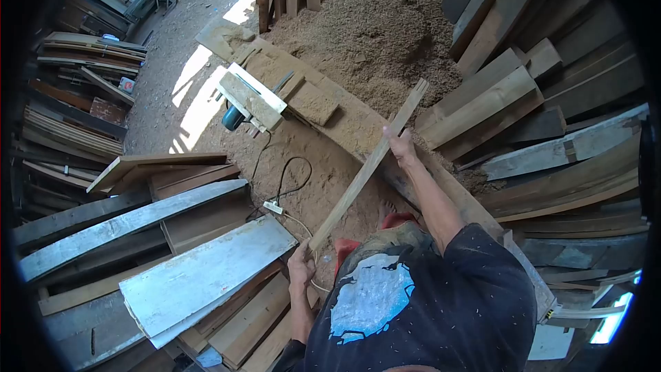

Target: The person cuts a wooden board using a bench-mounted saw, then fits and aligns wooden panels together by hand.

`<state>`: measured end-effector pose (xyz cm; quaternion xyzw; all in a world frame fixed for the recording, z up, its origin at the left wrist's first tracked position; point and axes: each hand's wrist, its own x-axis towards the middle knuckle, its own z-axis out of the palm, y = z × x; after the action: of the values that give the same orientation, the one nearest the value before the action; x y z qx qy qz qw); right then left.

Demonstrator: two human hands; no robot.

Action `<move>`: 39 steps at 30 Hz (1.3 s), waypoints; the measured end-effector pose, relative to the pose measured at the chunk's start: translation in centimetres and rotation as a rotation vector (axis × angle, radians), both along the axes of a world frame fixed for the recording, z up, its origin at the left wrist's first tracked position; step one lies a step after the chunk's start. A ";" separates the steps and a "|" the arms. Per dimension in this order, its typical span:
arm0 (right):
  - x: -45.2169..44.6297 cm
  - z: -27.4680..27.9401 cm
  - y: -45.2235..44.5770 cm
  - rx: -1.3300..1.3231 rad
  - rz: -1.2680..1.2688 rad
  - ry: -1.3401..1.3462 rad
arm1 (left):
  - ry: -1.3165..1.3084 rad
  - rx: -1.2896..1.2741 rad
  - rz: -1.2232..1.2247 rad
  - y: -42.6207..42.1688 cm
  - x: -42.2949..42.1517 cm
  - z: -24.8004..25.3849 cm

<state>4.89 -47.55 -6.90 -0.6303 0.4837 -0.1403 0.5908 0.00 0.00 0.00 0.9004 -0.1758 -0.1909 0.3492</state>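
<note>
A long, narrow wooden strip (363,172) slants across in front of my body. My left hand (301,264) is closed around its lower end, near the white board. Farther up the strip, my right hand (400,145) grips it above the bench, and the far end sticks out beyond that hand toward the shavings. Beneath the strip runs a long wooden bench (358,134) dusted with sawdust. On the bench, ahead and to the left of my right hand, sits a power tool (234,117) with a teal body, fixed under a pale board.
A big heap of wood shavings (372,21) lies behind the bench. Stacked planks (496,103) crowd the right side. At left are more boards and a white panel (213,272). A black cord runs to a white power strip (273,207) on the dusty floor.
</note>
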 end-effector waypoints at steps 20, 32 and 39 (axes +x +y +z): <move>-0.6 7.0 2.2 -0.161 0.327 0.237 | 0.230 0.597 -0.063 -4.1 -0.9 -6.0; 0.8 3.5 0.1 -0.232 0.365 0.174 | 0.170 0.517 -0.231 -8.9 1.2 -3.1; 3.1 3.5 -2.6 0.027 0.374 0.264 | 0.132 0.402 -0.275 -11.7 0.6 -0.9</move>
<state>8.04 -50.17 -3.44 -0.7139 0.4335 0.0620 0.5465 0.64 -11.74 -0.88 0.9050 -0.2321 -0.3259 0.1447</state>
